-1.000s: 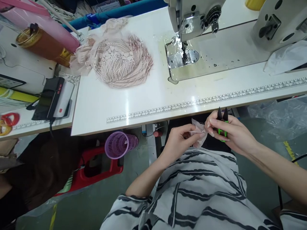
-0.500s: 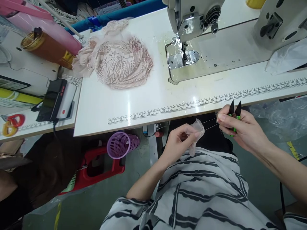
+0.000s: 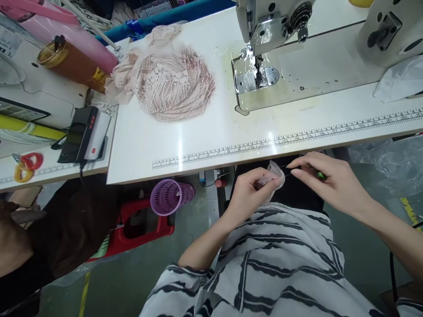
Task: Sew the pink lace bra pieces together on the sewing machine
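Observation:
Over my lap, just below the table edge, my left hand pinches a small piece of pale sheer fabric between thumb and fingers. Fine thread runs from the fabric towards the right. My right hand is closed around thread snips; a bit of green handle shows, and most of the tool is hidden by the fingers. Its thumb and fingertips are close to the right side of the fabric. Whether they touch the thread cannot be made out.
A sewing machine stands on the white table, with a heap of pale pink lace to its left. A printed ruler follows the front edge. Below are a purple basket and a red stool. Another person sits at left.
My right hand has moved left towards the fabric and turned, so the upright black blades of the snips no longer stick up. The thread span between the hands is shorter. The view has shifted slightly.

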`<state>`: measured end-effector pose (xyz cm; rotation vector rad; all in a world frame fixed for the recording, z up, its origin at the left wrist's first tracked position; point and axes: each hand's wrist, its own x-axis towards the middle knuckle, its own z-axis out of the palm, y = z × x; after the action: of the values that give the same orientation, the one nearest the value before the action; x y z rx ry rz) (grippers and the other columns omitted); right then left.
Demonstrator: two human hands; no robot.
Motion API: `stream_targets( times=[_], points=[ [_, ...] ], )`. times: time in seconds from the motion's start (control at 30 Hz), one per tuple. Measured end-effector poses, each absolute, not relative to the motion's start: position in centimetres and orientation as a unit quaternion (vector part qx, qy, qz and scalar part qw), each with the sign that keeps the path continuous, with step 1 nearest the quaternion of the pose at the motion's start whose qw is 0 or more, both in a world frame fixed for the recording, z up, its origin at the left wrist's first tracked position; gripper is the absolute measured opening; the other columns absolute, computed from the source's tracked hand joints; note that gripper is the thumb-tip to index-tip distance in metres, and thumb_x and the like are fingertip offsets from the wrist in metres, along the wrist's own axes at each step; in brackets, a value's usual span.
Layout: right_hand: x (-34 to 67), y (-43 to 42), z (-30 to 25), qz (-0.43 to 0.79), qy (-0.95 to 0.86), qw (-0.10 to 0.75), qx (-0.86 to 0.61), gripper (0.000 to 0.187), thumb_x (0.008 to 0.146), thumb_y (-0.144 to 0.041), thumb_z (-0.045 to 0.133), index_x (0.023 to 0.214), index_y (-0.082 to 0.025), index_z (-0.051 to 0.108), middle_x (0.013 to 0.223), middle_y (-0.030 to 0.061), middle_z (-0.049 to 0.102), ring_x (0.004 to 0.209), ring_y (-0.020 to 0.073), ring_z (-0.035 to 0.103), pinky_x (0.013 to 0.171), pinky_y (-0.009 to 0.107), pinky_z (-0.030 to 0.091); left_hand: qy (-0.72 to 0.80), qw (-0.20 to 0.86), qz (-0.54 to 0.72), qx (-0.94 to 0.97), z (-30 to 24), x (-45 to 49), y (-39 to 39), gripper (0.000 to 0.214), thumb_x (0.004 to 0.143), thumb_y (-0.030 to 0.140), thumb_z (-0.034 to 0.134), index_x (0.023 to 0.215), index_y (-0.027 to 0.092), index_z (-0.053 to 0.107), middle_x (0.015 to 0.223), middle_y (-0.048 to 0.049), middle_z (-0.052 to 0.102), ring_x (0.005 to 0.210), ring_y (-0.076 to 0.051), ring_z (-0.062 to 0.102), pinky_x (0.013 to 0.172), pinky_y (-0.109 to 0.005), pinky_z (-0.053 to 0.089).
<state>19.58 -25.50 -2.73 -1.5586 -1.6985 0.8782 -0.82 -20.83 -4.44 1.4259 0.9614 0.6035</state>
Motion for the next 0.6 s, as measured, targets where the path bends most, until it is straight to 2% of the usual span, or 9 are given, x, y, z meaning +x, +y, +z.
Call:
stream_targets(
  times=[0.13, 0.23, 0.43, 0.6],
  points=[
    [19.6, -25.5, -2.9, 0.337, -0.7, 0.265, -0.572, 0.023, 0.091, -0.034, 0.052, 0.072, -0.021, 0.051, 0.067, 0.0008, 0.049, 0.061, 0.013, 0.044, 0.053, 0.028, 0.033, 0.4, 0.629, 0.242, 0.621, -4.7, -1.3, -20.6, 0.019, 0.084, 0.034, 0.067, 0.084, 0.015, 0.071, 0.078, -0.0039, 0.067, 0.061, -0.01, 0.058, 0.058, -0.022, 0.046],
    [19.5, -25.5, -3.1, 0.37, -0.679, 0.249, -0.584, 0.027, 0.09, -0.036, 0.053, 0.069, -0.021, 0.045, 0.064, -0.0008, 0.043, 0.056, 0.0113, 0.039, 0.049, 0.026, 0.028, 0.399, 0.654, 0.214, 0.606, -4.8, -1.6, -20.5, 0.022, 0.082, 0.035, 0.069, 0.08, 0.014, 0.07, 0.075, -0.0049, 0.068, 0.06, -0.012, 0.06, 0.057, -0.023, 0.049],
    [19.9, -25.1, -3.4, 0.428, -0.653, 0.269, -0.564, 0.032, 0.092, -0.035, 0.048, 0.066, -0.021, 0.039, 0.061, -0.0027, 0.036, 0.053, 0.0099, 0.03, 0.049, 0.027, 0.024, 0.402, 0.685, 0.251, 0.554, -4.6, -1.5, -20.8, 0.022, 0.082, 0.034, 0.069, 0.074, 0.014, 0.067, 0.06, -0.0016, 0.064, 0.053, -0.009, 0.057, 0.051, -0.02, 0.046],
    [20.7, -25.4, -3.1, 0.459, -0.623, 0.28, -0.569, 0.033, 0.092, -0.038, 0.05, 0.066, -0.021, 0.04, 0.059, -0.0036, 0.034, 0.052, 0.0097, 0.029, 0.05, 0.028, 0.023, 0.413, 0.698, 0.274, 0.516, -4.4, -1.8, -21.1, 0.026, 0.083, 0.034, 0.068, 0.067, 0.014, 0.063, 0.057, -0.0023, 0.064, 0.051, -0.01, 0.057, 0.049, -0.02, 0.043]
  ],
)
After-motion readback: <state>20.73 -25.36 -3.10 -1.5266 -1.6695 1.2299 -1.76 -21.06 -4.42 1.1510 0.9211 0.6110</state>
